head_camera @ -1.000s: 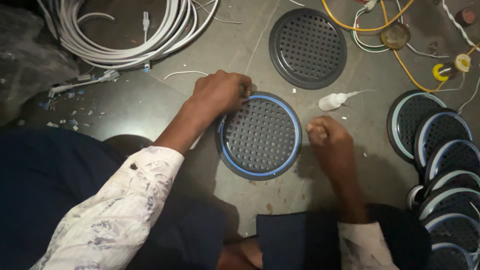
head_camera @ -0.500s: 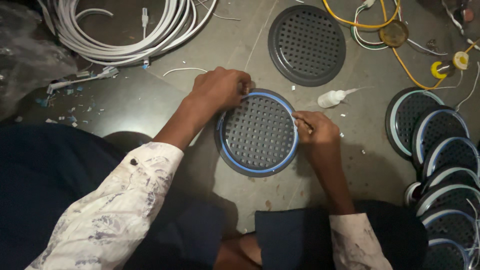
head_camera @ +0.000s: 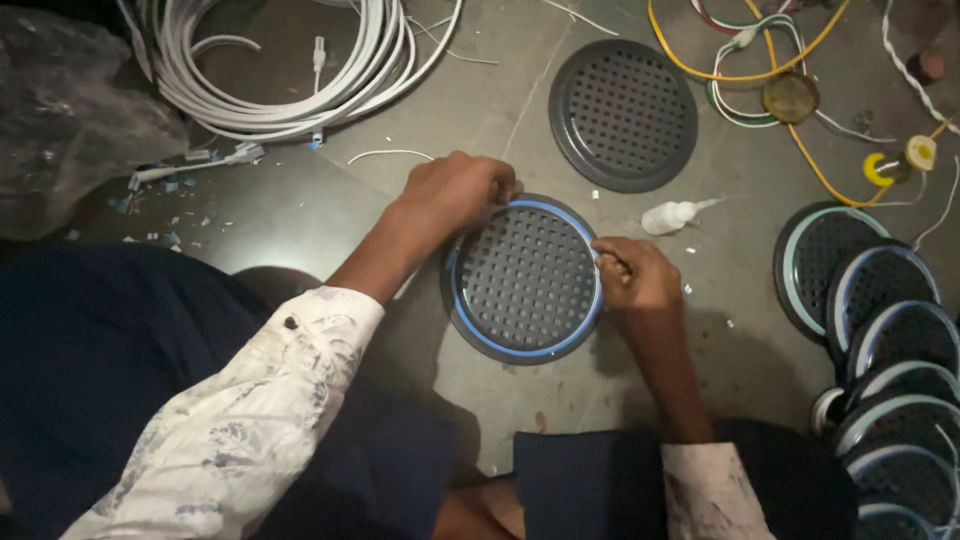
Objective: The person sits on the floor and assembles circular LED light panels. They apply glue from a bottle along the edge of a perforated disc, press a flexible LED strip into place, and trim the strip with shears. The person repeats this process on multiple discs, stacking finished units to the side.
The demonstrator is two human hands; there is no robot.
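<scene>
- A round dark grey perforated disc with a blue strip running around its rim lies flat on the grey stone floor, in the middle of the view, directly in front of the seated person.
- The left hand rests on the disc's upper left edge, fingers curled and pressed down onto the blue strip.
- The right hand sits at the disc's right edge, fingertips pinched together against the blue strip there; whether anything small is held between them cannot be told.
- Both forearms come up from the bottom of the view in white patterned sleeves, above dark blue trousers.
- Just right of the disc, near the right hand, a small white squeeze bottle with a pointed nozzle lies on its side.
- Above the disc, well apart from it, lies a second round dark perforated disc without a strip.
- At the right edge, a row of overlapping round discs with pale rims runs toward the bottom corner.
- At the top left lies a coil of white cable, with small white scraps scattered below it.
- At the top right, yellow, red and green wires tangle loosely.
</scene>
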